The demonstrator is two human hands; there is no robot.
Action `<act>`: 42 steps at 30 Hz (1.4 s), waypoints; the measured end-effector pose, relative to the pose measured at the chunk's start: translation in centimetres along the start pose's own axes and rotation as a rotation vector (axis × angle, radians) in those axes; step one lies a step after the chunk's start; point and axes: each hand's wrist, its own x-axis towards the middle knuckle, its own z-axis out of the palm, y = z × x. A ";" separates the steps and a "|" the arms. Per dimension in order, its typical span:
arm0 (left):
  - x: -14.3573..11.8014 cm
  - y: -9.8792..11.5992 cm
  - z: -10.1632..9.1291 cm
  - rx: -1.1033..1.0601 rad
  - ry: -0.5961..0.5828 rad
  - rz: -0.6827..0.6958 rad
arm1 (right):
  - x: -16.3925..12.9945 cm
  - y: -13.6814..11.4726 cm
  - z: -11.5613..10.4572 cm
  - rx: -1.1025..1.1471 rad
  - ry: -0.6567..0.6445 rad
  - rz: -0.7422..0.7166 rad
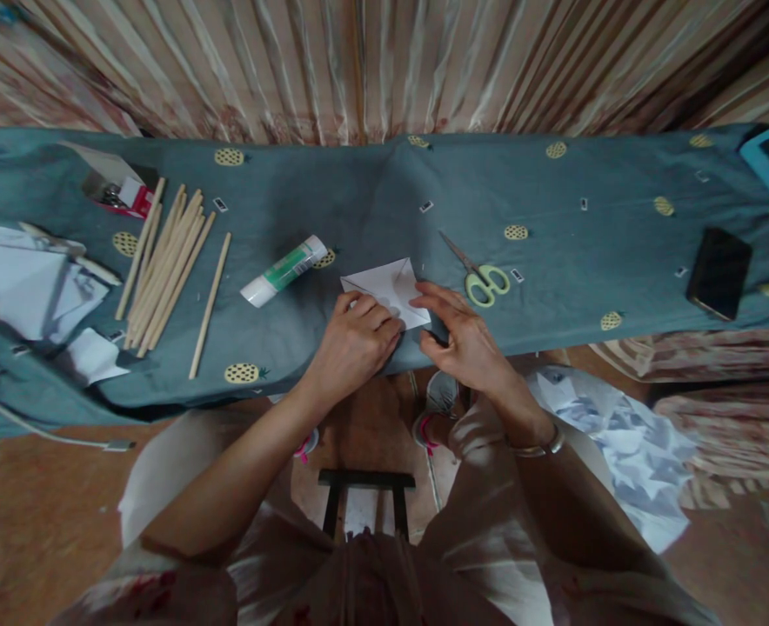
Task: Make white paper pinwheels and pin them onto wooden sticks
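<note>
Paper, a small white folded sheet [390, 289], lies flat on the teal pineapple-print cloth [554, 252] close to the near edge of the tabletop, about midway along it. Your left hand [353, 341] rests knuckles-up on the sheet's near left corner, fingers curled loosely and pressing down rather than clasping anything. Your right hand [464, 335] lies over the sheet's right corner with its fingers stretched out flat, touching the paper's edge; it grips nothing either, and a bangle [539, 447] circles that wrist.

Just right of the paper, a pair of scissors with pale green handles [479, 274] lies with its blades pointing toward the far edge. Just left of the paper, a white and green glue stick [284, 270] lies on its side, capped. Further left, a bundle of thin wooden sticks [166, 265] fans out, one stick [210, 304] lying apart from the rest. At the far left corner sits a small open box [118, 187], and near the left end loose white paper scraps [25, 287] pile up. Well apart toward the right end a black phone [719, 272] lies flat. Crumpled white paper [625, 443] sits on the floor below your right arm.
</note>
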 end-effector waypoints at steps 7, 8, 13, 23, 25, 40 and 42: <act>-0.1 0.1 -0.2 -0.007 -0.002 0.003 | -0.4 0.5 -0.6 0.096 -0.010 0.066; -0.2 0.0 -0.2 -0.011 0.000 0.001 | -0.4 0.5 -0.7 0.115 -0.011 0.074; -1.7 0.0 -0.7 -0.047 0.021 0.027 | -0.9 0.5 -0.9 0.188 -0.046 0.101; -3.6 0.0 -1.1 -0.047 0.026 0.072 | -1.0 -0.3 -0.5 0.276 -0.110 0.104; -3.6 0.0 -1.2 -0.031 0.034 0.089 | -0.9 -0.5 -0.4 0.299 -0.112 0.122; -4.2 0.9 -0.8 -0.084 0.039 0.061 | -0.4 -0.5 1.0 0.271 -0.008 0.103; -4.2 0.9 -0.7 -0.084 0.031 0.074 | -0.4 -0.6 1.2 0.231 0.016 0.101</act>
